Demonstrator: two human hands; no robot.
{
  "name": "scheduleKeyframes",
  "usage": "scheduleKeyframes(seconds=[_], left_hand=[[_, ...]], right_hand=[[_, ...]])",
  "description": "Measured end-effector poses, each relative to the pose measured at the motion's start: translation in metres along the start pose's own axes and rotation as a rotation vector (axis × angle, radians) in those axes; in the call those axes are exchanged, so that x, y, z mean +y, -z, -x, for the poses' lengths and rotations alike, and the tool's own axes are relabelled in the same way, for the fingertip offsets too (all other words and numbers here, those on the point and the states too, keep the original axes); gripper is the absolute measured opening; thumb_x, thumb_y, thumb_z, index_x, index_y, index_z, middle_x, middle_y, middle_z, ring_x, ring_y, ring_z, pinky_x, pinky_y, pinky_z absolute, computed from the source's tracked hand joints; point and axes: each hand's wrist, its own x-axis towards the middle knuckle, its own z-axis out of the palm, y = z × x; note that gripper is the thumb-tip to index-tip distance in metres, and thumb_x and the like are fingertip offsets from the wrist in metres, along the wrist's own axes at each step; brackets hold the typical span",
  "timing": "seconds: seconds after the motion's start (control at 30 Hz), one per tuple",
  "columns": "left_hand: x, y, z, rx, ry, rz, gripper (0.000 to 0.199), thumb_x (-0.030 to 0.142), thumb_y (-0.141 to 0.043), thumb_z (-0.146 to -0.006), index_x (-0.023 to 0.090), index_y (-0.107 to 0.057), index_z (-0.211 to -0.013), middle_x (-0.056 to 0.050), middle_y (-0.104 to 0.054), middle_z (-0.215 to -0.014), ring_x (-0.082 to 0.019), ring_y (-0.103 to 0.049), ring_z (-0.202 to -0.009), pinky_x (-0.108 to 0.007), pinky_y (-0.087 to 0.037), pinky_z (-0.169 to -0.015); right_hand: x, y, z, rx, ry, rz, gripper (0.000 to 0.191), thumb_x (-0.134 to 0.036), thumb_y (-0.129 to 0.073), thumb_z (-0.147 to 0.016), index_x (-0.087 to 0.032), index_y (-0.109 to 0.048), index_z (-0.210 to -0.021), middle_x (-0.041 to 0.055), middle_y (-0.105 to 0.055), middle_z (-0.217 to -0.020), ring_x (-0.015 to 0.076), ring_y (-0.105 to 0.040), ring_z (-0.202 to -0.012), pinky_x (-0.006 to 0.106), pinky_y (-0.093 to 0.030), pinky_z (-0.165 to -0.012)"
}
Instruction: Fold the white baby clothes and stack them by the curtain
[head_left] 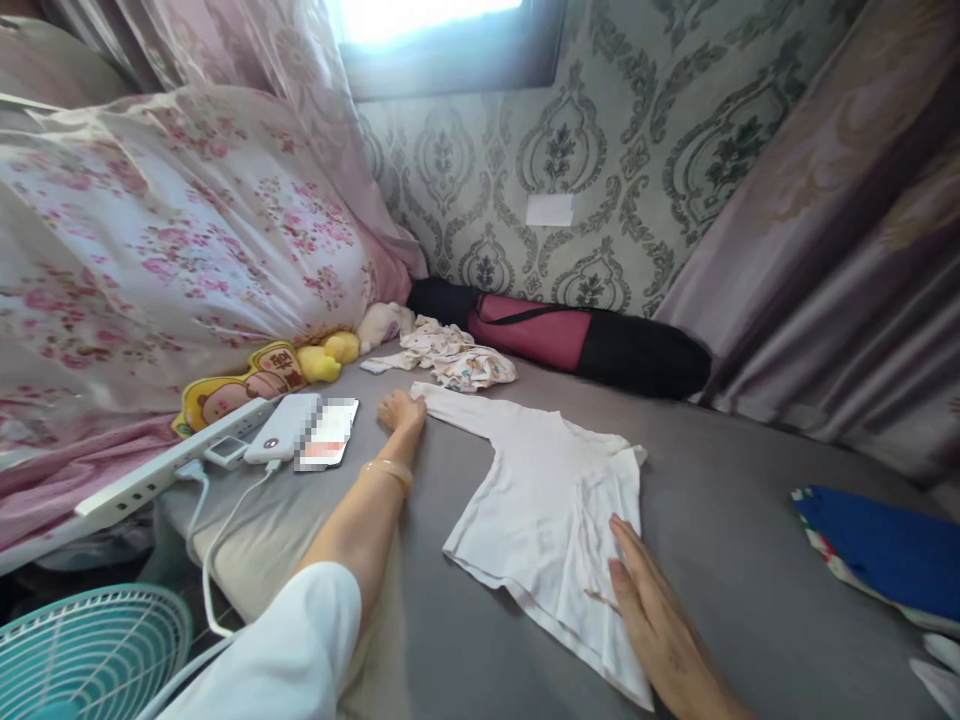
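On the sheet [720, 520], a shirt [529, 480] is laid, partly rumpled.
Its cuff [418, 393] seems pinched by the left hand [400, 411]; creases could be deepened if cloth is dragged under the right hand [660, 610], fingers pressed together.

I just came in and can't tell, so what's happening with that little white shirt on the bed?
Someone is using both bare hands on a white shirt that lies on the gray sheet. The left hand is at the end of one sleeve, which is stretched out. The right hand is flat against the other side, where the cloth is wrinkled.
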Motion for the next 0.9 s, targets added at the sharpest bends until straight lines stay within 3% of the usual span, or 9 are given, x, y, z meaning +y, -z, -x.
scheduleKeyframes(seconds=[0.13, 0.3, 0.43, 0.53, 0.6, 0.67, 0.77, 0.83, 0.9], left_hand=[[-0.001, 0.002, 0.0, -0.03, -0.019, 0.047, 0.027, 0.032, -0.055, -0.08, 0.013, -0.061, -0.098, -0.026, -0.056, -0.12, -0.039, -0.048, -0.119, -0.046, -0.038, -0.093], [0.01, 0.009, 0.03, -0.123, -0.216, 0.197, 0.023, 0.032, -0.05, -0.084, 0.018, -0.055, -0.102, -0.008, -0.066, -0.096, -0.021, -0.062, -0.09, -0.029, -0.045, -0.076], [0.022, 0.017, 0.085, -0.223, -0.495, 0.368, 0.023, 0.032, -0.049, -0.084, 0.019, -0.055, -0.103, 0.0, -0.064, -0.074, -0.016, -0.059, -0.069, -0.025, -0.043, -0.066], [0.027, 0.02, 0.125, -0.342, -0.661, 0.439, 0.019, 0.029, -0.049, -0.084, 0.021, -0.057, -0.1, 0.001, -0.065, -0.074, -0.014, -0.059, -0.066, -0.025, -0.043, -0.065], [0.028, 0.019, 0.145, -0.428, -0.73, 0.474, 0.019, 0.025, -0.048, -0.084, 0.021, -0.056, -0.101, 0.0, -0.067, -0.078, -0.014, -0.061, -0.069, -0.025, -0.044, -0.067], [0.028, 0.018, 0.159, -0.518, -0.798, 0.482, 0.021, 0.02, -0.047, -0.083, 0.021, -0.055, -0.102, -0.002, -0.068, -0.083, -0.015, -0.063, -0.074, -0.026, -0.046, -0.07], [0.025, 0.018, 0.17, -0.63, -0.917, 0.456, 0.025, 0.016, -0.045, -0.081, 0.021, -0.055, -0.104, -0.004, -0.069, -0.091, -0.017, -0.064, -0.081, -0.028, -0.048, -0.073], [0.02, 0.022, 0.172, -0.653, -0.981, 0.422, 0.027, 0.019, -0.046, -0.083, 0.021, -0.054, -0.108, -0.006, -0.068, -0.097, -0.018, -0.064, -0.086, -0.03, -0.049, -0.077], [0.01, 0.029, 0.171, -0.59, -1.002, 0.34, 0.027, 0.024, -0.048, -0.085, 0.021, -0.054, -0.111, -0.008, -0.067, -0.102, -0.02, -0.062, -0.091, -0.033, -0.048, -0.081]], right_hand=[[-0.018, 0.003, -0.021, -0.007, 0.106, 0.047, 0.056, -0.045, -0.036, -0.095, -0.018, -0.041, -0.144, 0.0088, -0.037, -0.151, 0.0223, -0.03, -0.141, 0.045, -0.025, -0.118], [-0.05, -0.006, -0.066, -0.028, 0.193, -0.085, 0.047, -0.044, -0.042, -0.091, -0.018, -0.057, -0.127, 0.0116, -0.049, -0.142, 0.0249, -0.042, -0.134, 0.045, -0.036, -0.111], [-0.079, -0.022, -0.101, -0.143, -0.03, -0.41, 0.052, -0.052, -0.039, -0.091, -0.021, -0.053, -0.13, 0.0127, -0.051, -0.139, 0.0253, -0.056, -0.119, 0.04, -0.055, -0.088], [-0.097, -0.034, -0.123, -0.212, -0.194, -0.683, 0.054, -0.056, -0.036, -0.092, -0.023, -0.049, -0.132, 0.013, -0.047, -0.143, 0.0245, -0.059, -0.116, 0.036, -0.058, -0.078], [-0.105, -0.041, -0.133, -0.259, -0.231, -0.839, 0.053, -0.059, -0.036, -0.091, -0.022, -0.054, -0.124, 0.0124, -0.055, -0.136, 0.0231, -0.061, -0.112, 0.033, -0.057, -0.077], [-0.11, -0.046, -0.141, -0.286, -0.238, -0.944, 0.049, -0.062, -0.041, -0.088, -0.02, -0.061, -0.105, 0.0107, -0.066, -0.117, 0.0215, -0.065, -0.103, 0.029, -0.056, -0.075], [-0.113, -0.051, -0.145, -0.253, -0.264, -1.01, 0.037, -0.055, -0.058, -0.08, -0.018, -0.059, -0.083, 0.0076, -0.071, -0.09, 0.0206, -0.068, -0.086, 0.026, -0.055, -0.067], [-0.111, -0.053, -0.145, -0.185, -0.316, -1.006, 0.025, -0.042, -0.063, -0.077, -0.018, -0.058, -0.082, 0.006, -0.071, -0.083, 0.0207, -0.068, -0.079, 0.026, -0.054, -0.062], [-0.108, -0.053, -0.148, -0.121, -0.377, -0.972, 0.014, -0.027, -0.061, -0.074, -0.018, -0.06, -0.085, 0.0051, -0.071, -0.081, 0.0209, -0.068, -0.076, 0.027, -0.055, -0.06]])
